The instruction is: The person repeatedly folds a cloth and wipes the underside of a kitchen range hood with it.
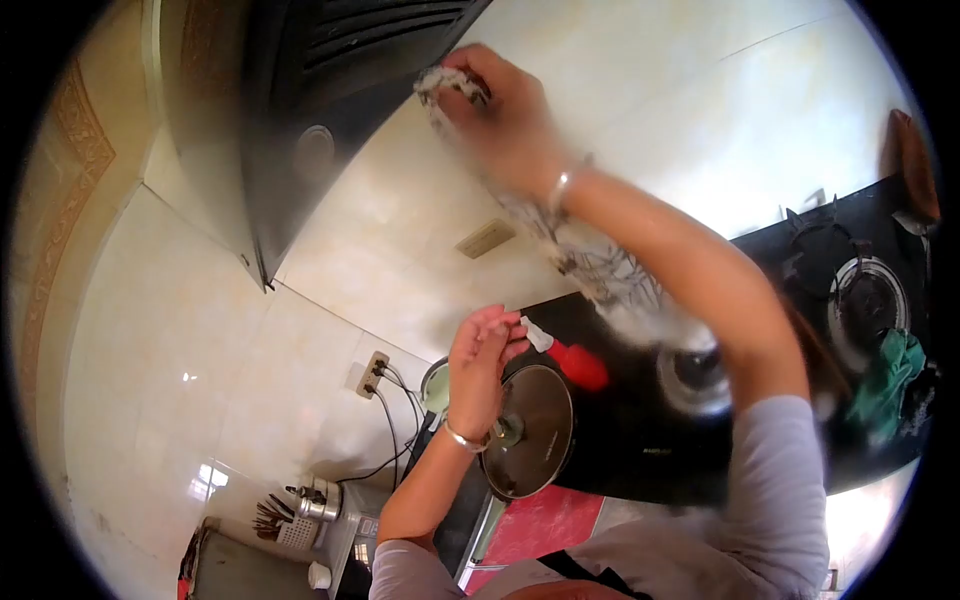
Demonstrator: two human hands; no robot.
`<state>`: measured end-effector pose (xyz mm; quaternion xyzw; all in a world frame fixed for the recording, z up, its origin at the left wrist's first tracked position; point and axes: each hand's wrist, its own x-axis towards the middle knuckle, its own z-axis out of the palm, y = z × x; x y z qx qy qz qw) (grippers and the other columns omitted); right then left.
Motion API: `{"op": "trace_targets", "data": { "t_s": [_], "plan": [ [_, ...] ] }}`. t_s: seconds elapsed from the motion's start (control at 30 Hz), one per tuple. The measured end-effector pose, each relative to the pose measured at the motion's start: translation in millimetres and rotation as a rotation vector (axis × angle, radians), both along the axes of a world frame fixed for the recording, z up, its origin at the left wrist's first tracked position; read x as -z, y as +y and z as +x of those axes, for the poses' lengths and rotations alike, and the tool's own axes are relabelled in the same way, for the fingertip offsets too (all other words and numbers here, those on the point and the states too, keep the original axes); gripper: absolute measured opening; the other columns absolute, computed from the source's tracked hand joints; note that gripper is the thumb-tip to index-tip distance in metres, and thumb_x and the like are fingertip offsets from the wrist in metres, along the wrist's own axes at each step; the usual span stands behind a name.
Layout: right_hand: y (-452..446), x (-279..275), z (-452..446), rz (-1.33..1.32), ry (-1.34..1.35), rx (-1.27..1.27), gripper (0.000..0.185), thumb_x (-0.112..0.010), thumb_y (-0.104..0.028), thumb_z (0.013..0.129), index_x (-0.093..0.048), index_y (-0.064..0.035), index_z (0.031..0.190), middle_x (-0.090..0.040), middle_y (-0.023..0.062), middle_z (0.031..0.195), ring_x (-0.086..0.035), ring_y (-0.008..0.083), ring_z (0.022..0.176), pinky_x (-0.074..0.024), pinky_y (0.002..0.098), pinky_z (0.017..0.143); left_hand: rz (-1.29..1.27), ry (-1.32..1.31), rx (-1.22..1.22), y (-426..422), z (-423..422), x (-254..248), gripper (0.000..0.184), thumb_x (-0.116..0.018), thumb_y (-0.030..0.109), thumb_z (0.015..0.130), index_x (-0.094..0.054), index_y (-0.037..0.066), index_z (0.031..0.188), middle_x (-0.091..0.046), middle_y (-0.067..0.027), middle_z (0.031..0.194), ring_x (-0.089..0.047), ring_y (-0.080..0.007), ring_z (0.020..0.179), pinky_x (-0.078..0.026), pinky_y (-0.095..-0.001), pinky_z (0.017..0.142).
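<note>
The white, dark-patterned fabric [610, 275] trailed near-right from the right hand [500, 105], which gripped it; the left hand's [480, 350] grip was unclear.

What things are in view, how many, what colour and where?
Cooktop: one, black, right
Burners: two, silvery, cooktop
Lid: one, brownish, cooktop's left
Unclear object: one, red-white, near left hand
Green cloth: one, green, cooktop's right
Patterned cloth: one, white-dark, right hand
Hood: one, black, top left
Socket: one, beige, wall
Cords: several, dark, at socket
Canister: one, silvery, bottom left
Basket: one, white, beside canister
Panel: one, red, below cooktop
Sleeves: two, whitish, bottom
Hands: two, bare, centre and above
</note>
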<state>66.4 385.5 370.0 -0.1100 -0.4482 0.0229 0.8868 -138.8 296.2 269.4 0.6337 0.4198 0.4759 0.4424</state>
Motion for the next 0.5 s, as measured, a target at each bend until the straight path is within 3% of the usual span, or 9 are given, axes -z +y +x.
{"op": "trace_targets", "data": {
  "t_s": [0.3,0.5],
  "plan": [
    [14,-52,-11,0.056,0.141,0.487,0.019,-0.061,-0.012,0.073,-0.057,-0.0062,0.091,-0.058,0.0173,0.083,-0.058,0.0372,0.076,-0.0485,0.0446,0.064,0.003,0.099,-0.049,-41,-68,15,0.02,-0.045,0.004,0.092,-0.049,0.003,0.112,-0.058,-0.0103,0.104,-0.058,-0.0158,0.088,-0.049,-0.0284,0.078],
    [16,-76,-30,0.028,0.059,0.563,0.02,-0.061,-0.009,0.069,-0.057,-0.0063,0.089,-0.057,0.0192,0.083,-0.059,0.0379,0.074,-0.0478,0.0459,0.063,0.028,0.177,-0.077,-60,-86,18,0.017,-0.046,0.006,0.092,-0.05,0.005,0.108,-0.06,-0.0088,0.1,-0.059,-0.0162,0.086,-0.048,-0.0289,0.075]
  ]
}}
